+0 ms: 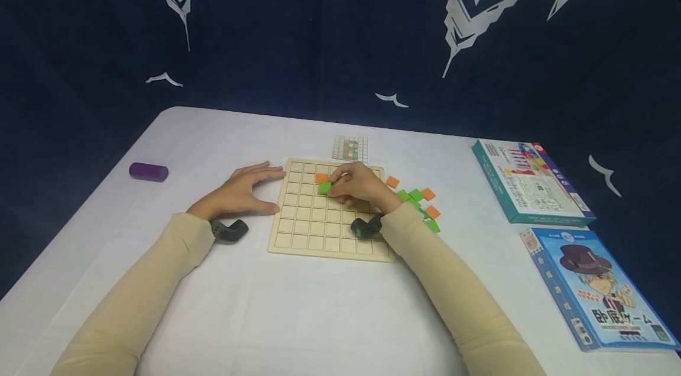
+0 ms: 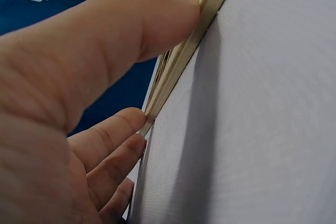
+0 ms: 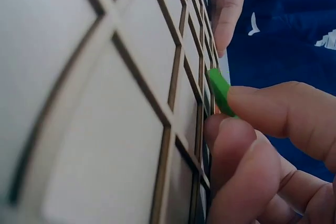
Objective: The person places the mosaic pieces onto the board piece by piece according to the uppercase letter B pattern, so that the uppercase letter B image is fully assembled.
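A white table (image 1: 255, 311) bears a wooden board (image 1: 301, 228), its grid of square cells facing up. The left hand (image 1: 245, 190) lies with fingers straight and spread, thumb and fingertips at the board's left edge; a light brace there should keep the board from sliding. Over the grid, the right hand (image 1: 360, 185) pinches a green tile (image 1: 324, 188) between thumb and fingers. Beyond the far edge sits a card (image 1: 350, 148) printed with coloured squares, best kept in sight for checking the cell. Loose tiles (image 1: 416, 194) lie scattered at right. The green tile is tilted, just beside an orange tile (image 1: 321, 178); squaring it to the ridges, then pressing it flat, would likely seat it without nudging its neighbour.
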`<state>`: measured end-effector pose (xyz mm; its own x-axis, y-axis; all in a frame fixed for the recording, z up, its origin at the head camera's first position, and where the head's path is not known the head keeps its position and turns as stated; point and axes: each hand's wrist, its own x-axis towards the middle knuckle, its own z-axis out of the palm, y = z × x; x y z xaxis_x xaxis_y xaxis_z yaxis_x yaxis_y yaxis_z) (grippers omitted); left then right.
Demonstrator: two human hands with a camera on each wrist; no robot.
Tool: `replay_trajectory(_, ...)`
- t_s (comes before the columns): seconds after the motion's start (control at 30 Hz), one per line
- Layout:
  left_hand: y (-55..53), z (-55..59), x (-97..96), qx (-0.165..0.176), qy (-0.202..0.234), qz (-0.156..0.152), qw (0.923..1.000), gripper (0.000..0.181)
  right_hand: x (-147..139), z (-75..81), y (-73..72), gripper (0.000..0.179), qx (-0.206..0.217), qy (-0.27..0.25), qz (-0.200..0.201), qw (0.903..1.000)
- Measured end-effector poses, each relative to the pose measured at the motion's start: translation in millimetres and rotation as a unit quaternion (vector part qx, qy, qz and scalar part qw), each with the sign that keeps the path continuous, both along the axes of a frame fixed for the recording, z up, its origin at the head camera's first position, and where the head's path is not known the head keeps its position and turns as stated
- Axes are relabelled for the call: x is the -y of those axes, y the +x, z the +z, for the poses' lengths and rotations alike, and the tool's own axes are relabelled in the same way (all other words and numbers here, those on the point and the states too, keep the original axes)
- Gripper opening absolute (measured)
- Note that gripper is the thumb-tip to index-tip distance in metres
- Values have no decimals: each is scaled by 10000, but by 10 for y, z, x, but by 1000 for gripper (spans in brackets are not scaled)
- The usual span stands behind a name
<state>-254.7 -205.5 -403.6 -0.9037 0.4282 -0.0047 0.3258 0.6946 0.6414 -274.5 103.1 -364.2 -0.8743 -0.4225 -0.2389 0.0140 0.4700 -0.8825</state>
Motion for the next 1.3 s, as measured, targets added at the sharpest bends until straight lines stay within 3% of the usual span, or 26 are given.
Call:
replay_trajectory(0.47, 3, 2, 0, 0, -2, -2, 10000, 92, 113, -22, -32, 24, -340, 558, -2, 9979)
replay_trajectory(0.77, -7, -6, 8, -19, 18, -29, 10000, 93, 116, -38, -41, 25, -371, 620, 51, 9974)
replay_trajectory(1.1, -5, -4, 4, -41, -33, -23, 10000, 94, -44, -44, -51, 24, -74, -445, 270, 9986)
replay_trajectory(1.3, -13, -20, 5, -26, -8, -13, 10000, 93, -240, 7, -92, 30, 31, -699, 220, 9973)
